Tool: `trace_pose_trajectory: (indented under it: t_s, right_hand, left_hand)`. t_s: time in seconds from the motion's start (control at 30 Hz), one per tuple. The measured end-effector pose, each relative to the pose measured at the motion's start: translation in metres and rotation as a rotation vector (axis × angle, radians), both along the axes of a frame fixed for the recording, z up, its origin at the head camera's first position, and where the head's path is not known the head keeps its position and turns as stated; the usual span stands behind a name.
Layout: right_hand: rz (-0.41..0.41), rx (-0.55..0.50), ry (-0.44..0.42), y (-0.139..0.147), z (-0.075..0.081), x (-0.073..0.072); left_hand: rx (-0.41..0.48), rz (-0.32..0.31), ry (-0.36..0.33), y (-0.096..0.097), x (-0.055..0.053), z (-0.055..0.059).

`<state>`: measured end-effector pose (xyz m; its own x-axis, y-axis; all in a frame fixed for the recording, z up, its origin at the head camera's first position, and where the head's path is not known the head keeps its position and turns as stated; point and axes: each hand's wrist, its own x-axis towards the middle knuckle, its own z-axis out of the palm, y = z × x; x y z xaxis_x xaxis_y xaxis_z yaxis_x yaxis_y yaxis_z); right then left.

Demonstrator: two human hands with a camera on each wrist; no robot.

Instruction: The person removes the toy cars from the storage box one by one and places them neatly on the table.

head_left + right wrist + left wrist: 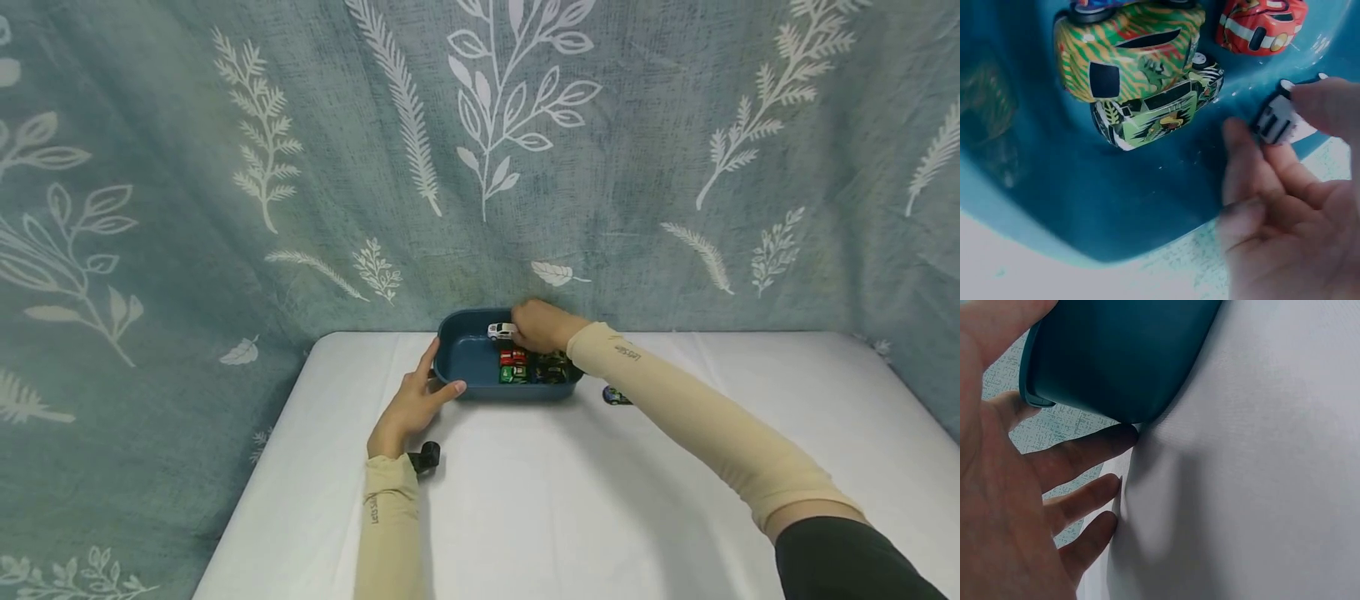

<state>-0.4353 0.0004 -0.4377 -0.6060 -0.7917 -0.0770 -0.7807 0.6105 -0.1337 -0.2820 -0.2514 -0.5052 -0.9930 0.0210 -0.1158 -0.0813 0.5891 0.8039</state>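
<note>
A dark blue bin (471, 362) sits at the far edge of the table. My left hand (408, 408) holds its left end, thumb at the front rim and the other fingers spread along the side. Over the bin's back right part, my right hand (543, 325) pinches a white toy car (500, 331) between thumb and fingers. Below that hand inside the bin are a red toy car (1261, 26), an orange-and-green striped toy car (1129, 53) and a green-and-black toy car (1163, 112). Part of the bin's right side is hidden by the right hand.
Outside the bin to the right, another toy car (617, 396) lies on the white tablecloth (510, 500), partly covered by the right forearm. A leaf-patterned curtain (480, 250) hangs right behind the table. On the left wrist is a black device (426, 457).
</note>
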Motion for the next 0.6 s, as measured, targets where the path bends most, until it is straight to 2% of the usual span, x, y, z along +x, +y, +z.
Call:
trace_pose_trajectory:
  t_s: [0.1, 0.2, 0.6]
  right_hand:
    - [0.003, -0.052, -0.048, 0.002, 0.004, 0.001]
    - [-0.021, -0.055, -0.084, 0.004, 0.004, 0.000]
    - [-0.024, -0.059, -0.074, 0.017, 0.010, -0.003]
  left_hand:
    - [0.001, -0.004, 0.006, 0.000, 0.000, 0.000]
    - [0.001, -0.004, 0.006, 0.001, -0.001, 0.000]
    - [-0.008, -0.006, 0.003, 0.000, -0.001, 0.000]
